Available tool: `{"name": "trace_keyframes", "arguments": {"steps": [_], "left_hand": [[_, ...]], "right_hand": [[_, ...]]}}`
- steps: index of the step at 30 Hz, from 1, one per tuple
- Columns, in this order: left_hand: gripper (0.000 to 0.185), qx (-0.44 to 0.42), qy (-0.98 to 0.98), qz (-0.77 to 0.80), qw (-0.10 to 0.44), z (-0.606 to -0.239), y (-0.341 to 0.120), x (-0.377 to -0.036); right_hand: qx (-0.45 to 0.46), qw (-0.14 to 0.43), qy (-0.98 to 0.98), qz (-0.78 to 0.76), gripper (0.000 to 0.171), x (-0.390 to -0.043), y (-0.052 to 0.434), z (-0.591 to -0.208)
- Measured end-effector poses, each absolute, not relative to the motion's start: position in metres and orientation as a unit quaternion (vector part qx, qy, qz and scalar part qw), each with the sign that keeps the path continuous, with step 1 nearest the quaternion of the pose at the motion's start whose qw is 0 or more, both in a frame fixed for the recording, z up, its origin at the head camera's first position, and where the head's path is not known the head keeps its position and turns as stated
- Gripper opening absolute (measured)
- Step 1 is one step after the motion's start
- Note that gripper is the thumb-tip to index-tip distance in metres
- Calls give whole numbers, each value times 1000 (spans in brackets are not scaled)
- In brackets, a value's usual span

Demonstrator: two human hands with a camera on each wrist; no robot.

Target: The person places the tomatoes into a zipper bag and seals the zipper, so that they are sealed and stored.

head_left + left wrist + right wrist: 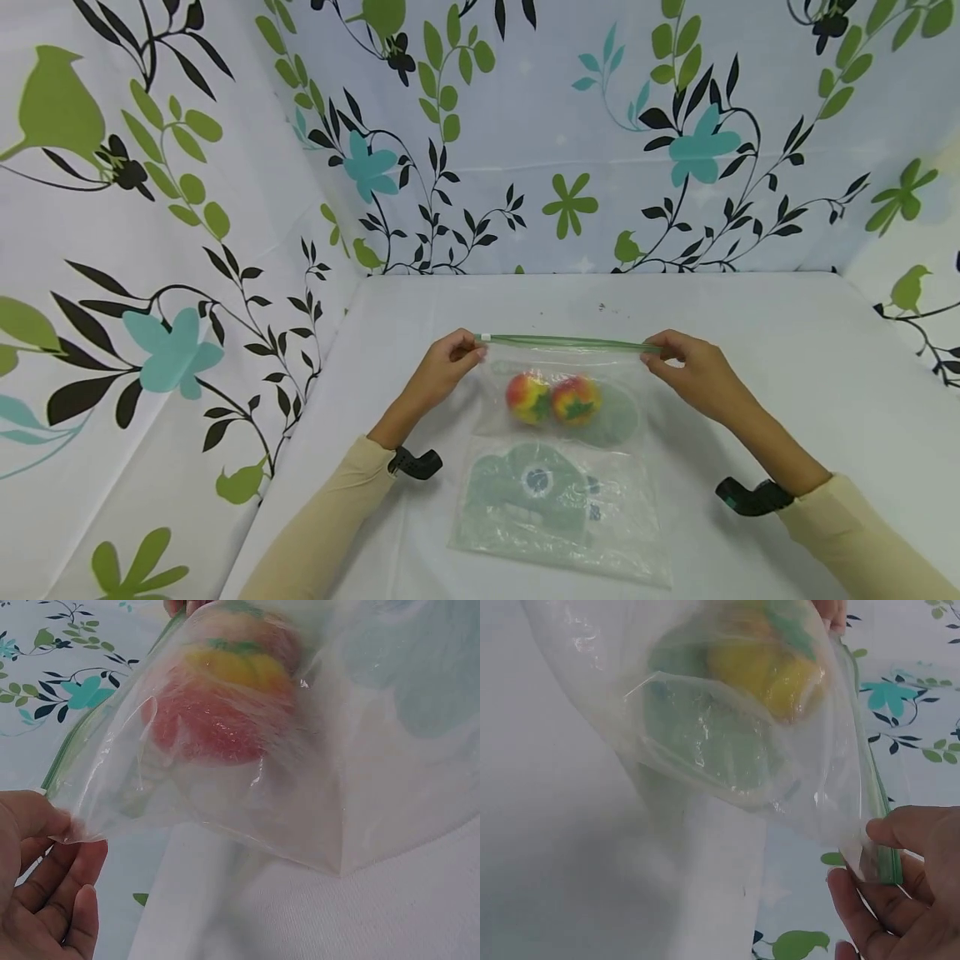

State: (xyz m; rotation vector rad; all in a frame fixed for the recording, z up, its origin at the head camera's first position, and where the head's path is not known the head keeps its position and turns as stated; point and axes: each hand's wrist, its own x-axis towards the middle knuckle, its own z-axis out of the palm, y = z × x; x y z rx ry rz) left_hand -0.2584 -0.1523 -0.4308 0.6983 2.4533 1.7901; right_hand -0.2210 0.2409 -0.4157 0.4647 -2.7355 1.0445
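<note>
A clear zip bag (555, 533) with a green zip strip (566, 342) hangs by its top corners over the white table. Inside it, near the top, are two red and yellow artificial fruits or vegetables with green tops, a left one (528, 397) and a right one (576, 400). My left hand (448, 367) pinches the top left corner, beside a small white slider (484, 337). The top right corner is pinched between thumb and fingers of my right hand (693, 371). Pale green printing marks the bag's lower half.
The white table (750, 325) spreads around the bag. Behind and to the left hangs a white cloth (480, 208) printed with leaves, flowers and birds. A few small dark specks lie near the table's far edge. Black wrist mounts sit on both forearms.
</note>
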Motion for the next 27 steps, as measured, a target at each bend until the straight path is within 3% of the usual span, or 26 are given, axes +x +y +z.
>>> {"name": "trace_keyframes", "arguments": {"steps": [4,12,27], "left_hand": [[15,228,792,567,3,-419,-149,-251],[22,233,815,529,-35,-448,-156,-273],[22,223,830,509,-54,-446,-159,-267]], "right_hand": [[170,97,-927,320,27,-224,225,-411],[226,117,-933,255,25,-237,187,-399],[292,57,-930,218,20,-261,86,-380]]}}
